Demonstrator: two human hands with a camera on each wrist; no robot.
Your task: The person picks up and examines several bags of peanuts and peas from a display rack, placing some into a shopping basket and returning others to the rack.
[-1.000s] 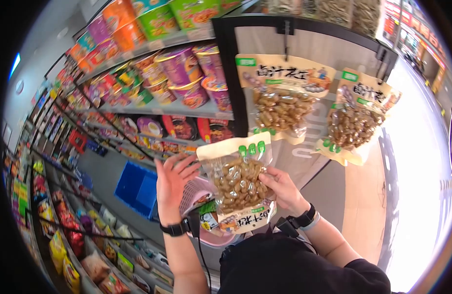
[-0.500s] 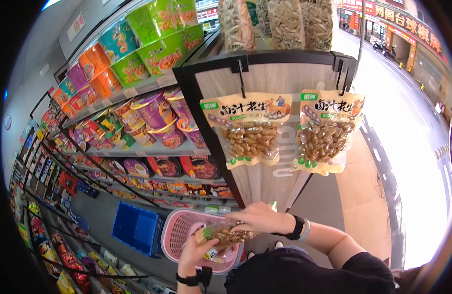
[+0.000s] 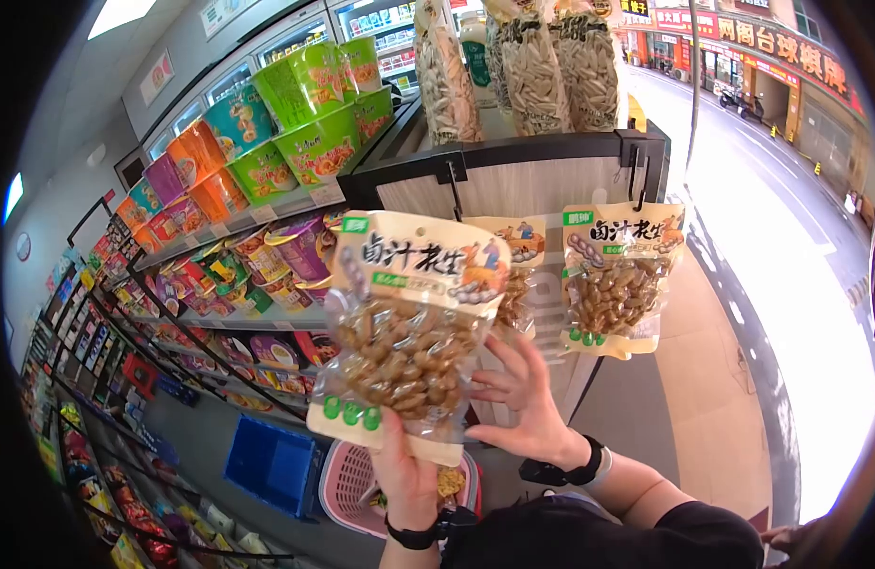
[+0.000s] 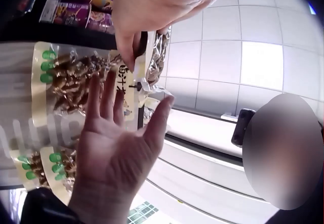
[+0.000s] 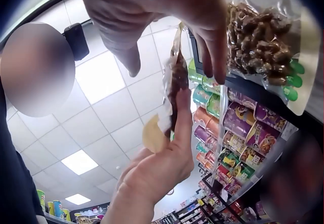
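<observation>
Holding: left hand (image 3: 406,482), thumb and fingers clamped on peanut bag (image 3: 400,351)
Beside peanut bag: right hand (image 3: 530,408), fingers apart

Shop, stocked shelves (image 3: 219,232), hanging snack packets (image 3: 619,294)

You've open air right of the rightmost hanging cream-and-clear peanut packet (image 3: 616,289); straight down, that pink plastic basket (image 3: 343,482) blocks you!
</observation>
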